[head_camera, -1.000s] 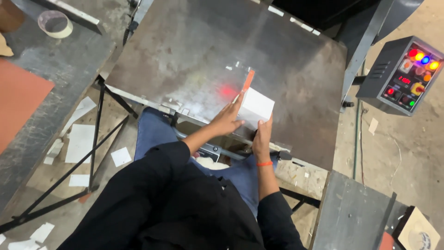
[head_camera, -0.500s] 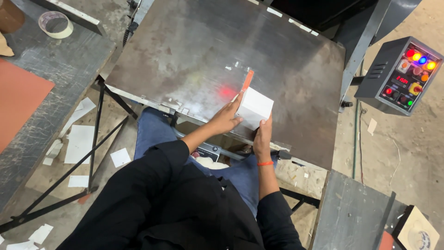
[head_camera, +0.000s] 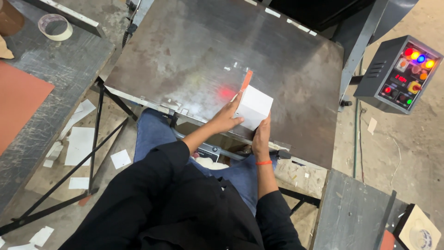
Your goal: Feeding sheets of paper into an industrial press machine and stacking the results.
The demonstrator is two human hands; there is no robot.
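White card stack [head_camera: 253,107] near table [head_camera: 185,60] front edge; left hand [head_camera: 226,118], right hand [head_camera: 261,136] clasp opposite sides, squaring it against orange strip [head_camera: 246,81].

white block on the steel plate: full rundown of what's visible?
The white block is a plain box-like stack, apparently paper or card, with clean matte faces and sharp corners. It sits turned at an angle near the front edge of the metal plate. An orange strip runs up from its far corner. The left hand presses its left side; the right hand grips its near edge. No print is visible on it.
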